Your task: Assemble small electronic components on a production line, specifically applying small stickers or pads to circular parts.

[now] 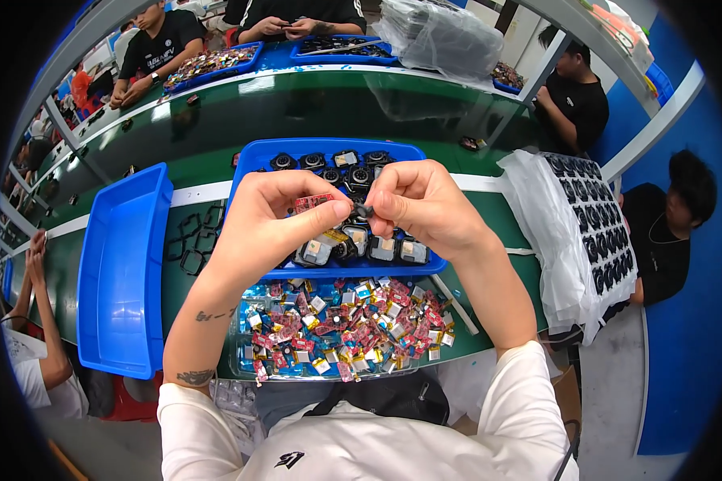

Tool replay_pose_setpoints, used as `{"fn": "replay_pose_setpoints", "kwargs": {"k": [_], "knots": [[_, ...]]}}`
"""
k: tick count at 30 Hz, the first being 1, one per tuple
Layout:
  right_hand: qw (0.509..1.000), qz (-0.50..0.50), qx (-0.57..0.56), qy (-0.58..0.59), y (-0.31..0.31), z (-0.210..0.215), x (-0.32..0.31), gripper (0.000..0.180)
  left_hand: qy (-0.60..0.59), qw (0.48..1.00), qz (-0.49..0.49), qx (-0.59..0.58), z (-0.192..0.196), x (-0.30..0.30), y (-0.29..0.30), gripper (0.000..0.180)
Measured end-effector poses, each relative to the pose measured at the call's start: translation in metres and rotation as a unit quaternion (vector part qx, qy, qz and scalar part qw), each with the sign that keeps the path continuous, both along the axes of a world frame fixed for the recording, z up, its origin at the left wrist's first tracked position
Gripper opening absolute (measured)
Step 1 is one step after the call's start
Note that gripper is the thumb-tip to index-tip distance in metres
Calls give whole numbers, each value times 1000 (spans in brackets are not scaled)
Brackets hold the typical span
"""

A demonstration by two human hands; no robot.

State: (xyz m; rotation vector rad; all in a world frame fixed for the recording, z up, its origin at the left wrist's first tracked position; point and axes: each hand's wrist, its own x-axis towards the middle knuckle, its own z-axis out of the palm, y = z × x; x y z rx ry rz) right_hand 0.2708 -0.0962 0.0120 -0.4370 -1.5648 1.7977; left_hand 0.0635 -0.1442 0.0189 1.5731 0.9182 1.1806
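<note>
Both my hands are raised over a blue tray (257,151) of black watch-like housings (383,248). Between the thumb and fingers of my left hand (277,212) is a small red circuit board (313,202). My right hand (413,200) pinches a small dark part (363,210) right beside the left fingertips. Whether this part is joined to the board is hard to see. Below the tray, close to my body, lies a heap of red circuit boards with silvery battery cells (353,325) in a clear tray.
A blue bin (120,272) stands at left, with black frames (192,240) beside it. Trays of black parts (594,216) in white wrapping are stacked at right. Past the green conveyor (313,104), people work at parts trays (217,64). Metal posts (658,132) rise at right.
</note>
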Motion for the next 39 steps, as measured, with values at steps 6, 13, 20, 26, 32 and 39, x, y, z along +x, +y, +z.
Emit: {"fn": "replay_pose_setpoints", "kwargs": {"k": [6,13,20,26,32,39], "knots": [[999,21,-32,-22,-2,1,-2,17,7,1000,-15,-4,0,1,-1,15],[776,-240,483,-326,21,-22,2,15,74,996,27,33,1,-2,1,15],[717,-111,501,-472,14,-38,-4,29,113,992,44,42,2,-2,1,15],[718,-93,538,-432,21,-41,-6,19,99,993,41,47,0,-2,1,13],[956,-131,132,-228,16,-14,-10,27,51,990,64,114,-9,-4,7,13],[960,-162,196,-118,-4,-11,-18,26,177,961,166,135,-4,5,0,10]]}}
